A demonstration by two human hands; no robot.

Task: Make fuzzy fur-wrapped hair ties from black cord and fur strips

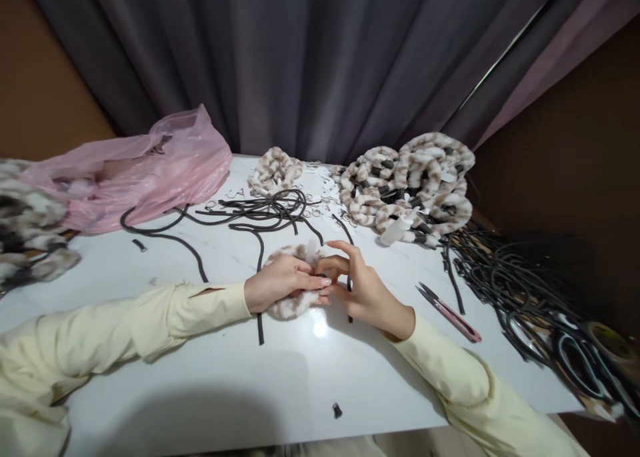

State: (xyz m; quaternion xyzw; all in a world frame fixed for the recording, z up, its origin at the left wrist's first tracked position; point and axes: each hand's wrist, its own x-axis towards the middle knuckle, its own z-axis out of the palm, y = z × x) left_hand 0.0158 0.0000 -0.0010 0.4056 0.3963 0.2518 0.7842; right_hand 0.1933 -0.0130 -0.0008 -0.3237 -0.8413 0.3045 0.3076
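Note:
My left hand (285, 282) is closed on a small fluffy white-and-brown ring (293, 306), thumb pointing right. The ring rests low over the white table, its middle mostly covered by my fingers. At the ring's right side, my right hand (367, 290) is closed in a pinch, fingertips meeting those of the left. Something small and dark shows between them, too hidden to name. A white tag-like piece (312, 249) sticks up from the ring. Black cords (261, 257) run beside and behind the ring.
Fluffy rings (415, 177) are heaped at back right, with a small white bottle (397, 229) before them. Pink-handled thread snips (453, 317) lie right of my hand. Tangled black cords (505, 277) fill the right edge. A pink plastic bag (165, 170) lies back left.

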